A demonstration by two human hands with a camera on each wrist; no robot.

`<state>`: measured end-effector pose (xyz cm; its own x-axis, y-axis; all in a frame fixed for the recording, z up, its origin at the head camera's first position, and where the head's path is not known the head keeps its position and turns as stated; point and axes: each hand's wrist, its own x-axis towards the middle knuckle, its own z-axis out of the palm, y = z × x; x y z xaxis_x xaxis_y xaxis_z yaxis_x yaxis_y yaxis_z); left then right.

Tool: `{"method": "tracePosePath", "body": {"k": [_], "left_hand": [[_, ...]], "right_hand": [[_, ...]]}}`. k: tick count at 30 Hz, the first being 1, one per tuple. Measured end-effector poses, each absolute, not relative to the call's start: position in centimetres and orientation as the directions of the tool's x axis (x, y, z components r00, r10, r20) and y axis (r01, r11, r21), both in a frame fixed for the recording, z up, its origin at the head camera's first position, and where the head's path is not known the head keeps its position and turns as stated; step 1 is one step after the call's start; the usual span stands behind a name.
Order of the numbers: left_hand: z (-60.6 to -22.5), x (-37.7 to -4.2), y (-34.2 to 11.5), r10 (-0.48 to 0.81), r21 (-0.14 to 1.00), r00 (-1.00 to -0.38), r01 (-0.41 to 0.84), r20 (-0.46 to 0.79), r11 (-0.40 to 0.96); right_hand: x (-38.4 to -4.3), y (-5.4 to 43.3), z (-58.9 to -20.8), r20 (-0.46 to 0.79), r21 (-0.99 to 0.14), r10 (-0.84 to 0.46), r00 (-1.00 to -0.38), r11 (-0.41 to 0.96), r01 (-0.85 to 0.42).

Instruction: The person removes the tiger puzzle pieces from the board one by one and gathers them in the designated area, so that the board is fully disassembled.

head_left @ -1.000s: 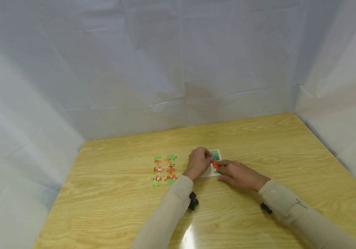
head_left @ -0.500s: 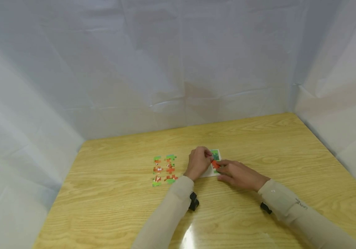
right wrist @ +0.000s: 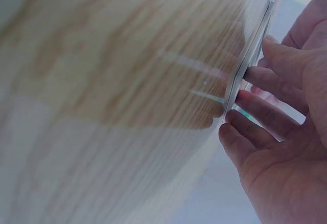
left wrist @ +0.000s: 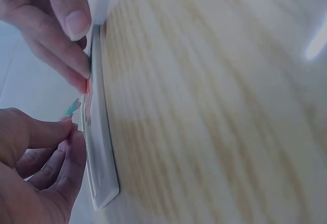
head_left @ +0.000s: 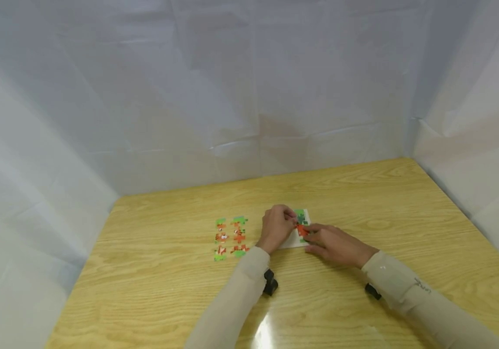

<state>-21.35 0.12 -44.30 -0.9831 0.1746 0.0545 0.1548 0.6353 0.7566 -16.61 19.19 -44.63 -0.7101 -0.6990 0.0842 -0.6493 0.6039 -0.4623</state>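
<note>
In the head view my left hand [head_left: 277,227] is over a white puzzle tray [head_left: 290,243]. Its thumb and fingers pinch a small puzzle piece [left wrist: 73,107] with a green part, seen in the left wrist view just above the tray. My right hand [head_left: 335,245] reaches in from the right, its fingers extended onto the tray's right side, as the right wrist view shows its fingertips [right wrist: 229,135] at the tray edge [right wrist: 247,60]. Between the hands lie a green piece [head_left: 301,216] and an orange piece [head_left: 302,230] in the tray. The left hand hides the tray's left part.
Left of the tray, several loose puzzle pieces [head_left: 239,238] in orange and green lie in two columns on the wooden table [head_left: 166,291]. White sheeting [head_left: 179,97] hangs behind and on both sides. Each wrist carries a black camera mount [head_left: 270,282].
My left hand has shifted slightly left. The green piece at the tray's upper right now sits a little farther from the right border. The right hand stays in place.
</note>
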Motion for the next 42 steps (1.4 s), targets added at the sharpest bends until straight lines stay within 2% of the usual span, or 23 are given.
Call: {"method": "tracePosePath", "body": {"k": [14,27,37,42], "left_hand": [[-43.9,-21.6,-3.8,0.128,0.757,-0.985,0.174,0.120,0.630],[-43.5,-21.9,-7.8,0.021,0.735,-0.996,0.074,0.081,0.674],[-43.1,-22.0,-8.9,0.015,0.709,-0.995,0.082,0.100,0.700],[-43.0,-21.8,-9.0,0.003,0.704,-0.998,0.047,0.064,0.708]], "right_hand": [[-16.6,19.4,-44.6,0.064,-0.470,-0.675,-0.735,0.630,-0.619],[-16.6,19.5,-44.6,0.071,-0.479,-0.666,-0.743,0.630,-0.611],[-16.7,19.4,-44.6,0.073,-0.482,-0.671,-0.738,0.624,-0.615],[-16.7,19.4,-44.7,0.069,-0.484,-0.667,-0.742,0.628,-0.609]]}}
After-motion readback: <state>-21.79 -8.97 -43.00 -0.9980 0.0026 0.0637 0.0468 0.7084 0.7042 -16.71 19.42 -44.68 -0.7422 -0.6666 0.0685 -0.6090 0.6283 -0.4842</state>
